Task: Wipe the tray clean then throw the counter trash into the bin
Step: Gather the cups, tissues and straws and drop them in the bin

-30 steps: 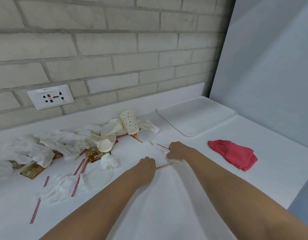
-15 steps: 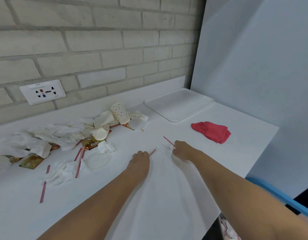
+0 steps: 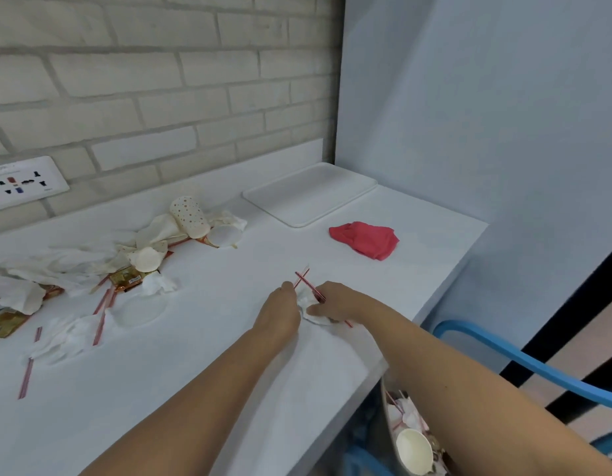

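My left hand [image 3: 280,312] grips a red straw [image 3: 302,278] near the counter's front right. My right hand [image 3: 335,300] holds a crumpled white napkin [image 3: 311,305] together with another red straw [image 3: 313,290]; the two hands touch. The white tray [image 3: 309,195] lies at the back right against the wall. A red cloth [image 3: 364,239] sits just in front of it. A pile of trash [image 3: 150,245] with dotted paper cups, napkins, wrappers and straws covers the left of the counter. The bin [image 3: 414,438] below the counter's right edge holds a cup, napkins and straws.
A wall socket plate [image 3: 22,183] is on the brick wall at left. A pale blue panel [image 3: 469,115] closes off the counter's right side. A blue chair frame [image 3: 538,365] stands beside the bin. The counter edge [image 3: 366,379] runs diagonally under my right forearm.
Both hands have drawn together toward the counter's front right edge, gathering the straws and the napkin. The view has turned right, so the bin now shows.
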`<state>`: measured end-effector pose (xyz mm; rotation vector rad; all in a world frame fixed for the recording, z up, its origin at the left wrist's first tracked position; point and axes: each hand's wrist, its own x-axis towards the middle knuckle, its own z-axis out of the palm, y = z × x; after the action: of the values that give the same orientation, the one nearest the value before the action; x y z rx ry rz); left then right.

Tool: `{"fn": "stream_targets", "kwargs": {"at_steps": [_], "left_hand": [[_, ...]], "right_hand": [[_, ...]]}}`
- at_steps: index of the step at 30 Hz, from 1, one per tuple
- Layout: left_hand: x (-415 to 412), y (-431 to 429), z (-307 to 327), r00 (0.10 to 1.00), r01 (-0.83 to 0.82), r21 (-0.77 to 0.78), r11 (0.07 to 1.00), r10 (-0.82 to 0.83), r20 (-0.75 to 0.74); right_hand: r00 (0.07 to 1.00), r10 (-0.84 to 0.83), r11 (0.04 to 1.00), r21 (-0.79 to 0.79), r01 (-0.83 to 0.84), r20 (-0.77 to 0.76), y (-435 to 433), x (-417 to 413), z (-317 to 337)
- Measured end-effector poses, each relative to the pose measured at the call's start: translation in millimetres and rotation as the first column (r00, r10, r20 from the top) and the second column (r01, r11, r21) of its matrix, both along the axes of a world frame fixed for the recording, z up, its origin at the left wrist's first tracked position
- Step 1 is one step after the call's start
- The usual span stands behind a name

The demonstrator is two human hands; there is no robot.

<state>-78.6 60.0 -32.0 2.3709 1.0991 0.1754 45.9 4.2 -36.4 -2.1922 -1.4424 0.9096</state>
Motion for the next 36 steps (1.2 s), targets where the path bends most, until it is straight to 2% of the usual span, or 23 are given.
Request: {"fn": "stream_targets", "kwargs": {"at_steps": [4,8,11,13,15,18,20,24,28,32,33,36], "left_hand": [[43,-39,10,0.985,0.04,-0.045,0.998,-0.032,0.172],[89,-93,17,0.929,0.159,-0.048,0.986,-0.133,0.346],[119,-133,12,0.896,0.246,0.03,0.969,-0.24,0.374],[134,-152,0,0.885,0.272,0.107,0.956,-0.293,0.362],[143,-163,-15,0.866,0.318,0.145,0.937,-0.349,0.358],[151,-173,-39,0.849,0.371,0.082,0.925,-0.373,0.375],[154,-178,-55,0.861,0.346,-0.005,0.938,-0.316,0.398],[156,-178,-95,0.928,0.238,-0.155,0.959,-0.177,0.329],[150,-170,-128,0.967,0.139,-0.192,0.971,-0.092,0.239],[149,-171,-151,0.985,0.066,-0.278,0.958,-0.018,0.174],[149,-171,-154,0.986,0.072,-0.292,0.954,-0.024,0.165],[148,-170,-160,0.992,0.079,-0.311,0.947,-0.043,0.12]], "right_hand": [[0.97,-0.097,0.995,-0.015,0.096,-0.222,-46,40,7],[0.786,-0.225,0.962,-0.002,0.273,-0.577,-104,90,3],[0.696,-0.281,0.933,-0.019,0.36,-0.661,-149,116,-8],[0.666,-0.361,0.9,-0.058,0.431,-0.653,-173,128,-24],[0.677,-0.439,0.872,-0.1,0.479,-0.591,-189,135,-44],[0.723,-0.534,0.836,-0.146,0.529,-0.438,-206,141,-82],[0.73,-0.566,0.82,-0.172,0.546,-0.384,-216,140,-106],[0.663,-0.636,0.763,-0.193,0.617,-0.394,-232,142,-139],[0.598,-0.672,0.712,-0.157,0.684,-0.438,-235,144,-147],[0.505,-0.69,0.684,-0.239,0.689,-0.519,-238,143,-153],[0.517,-0.683,0.701,-0.262,0.664,-0.517,-238,142,-155],[0.63,-0.636,0.767,-0.269,0.583,-0.446,-237,144,-168]]}}
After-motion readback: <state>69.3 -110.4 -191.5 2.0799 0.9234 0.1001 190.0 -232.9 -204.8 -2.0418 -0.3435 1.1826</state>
